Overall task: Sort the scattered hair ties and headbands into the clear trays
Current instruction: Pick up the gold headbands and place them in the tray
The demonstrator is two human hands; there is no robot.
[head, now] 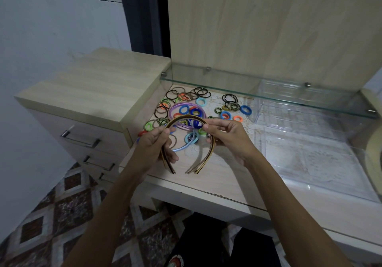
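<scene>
My left hand [157, 144] and my right hand [228, 137] together grip a bunch of yellow-and-black headbands [208, 158], held just above the desk with the open ends pointing toward me. A light blue headband [186, 145] lies under them on the desk. Behind it rest purple headbands [175, 106] among several scattered hair ties [187, 96] in black, orange, blue and green. Two clear trays sit at the right: a larger one [310, 159] near me and a smaller one [289, 103] behind it, under the glass shelf.
A glass shelf [268, 96] spans the desk above the ties. A wooden drawer unit [93, 87] stands to the left, higher than the desk top. A roll of tape [374, 157] is at the far right edge. A wooden panel rises behind.
</scene>
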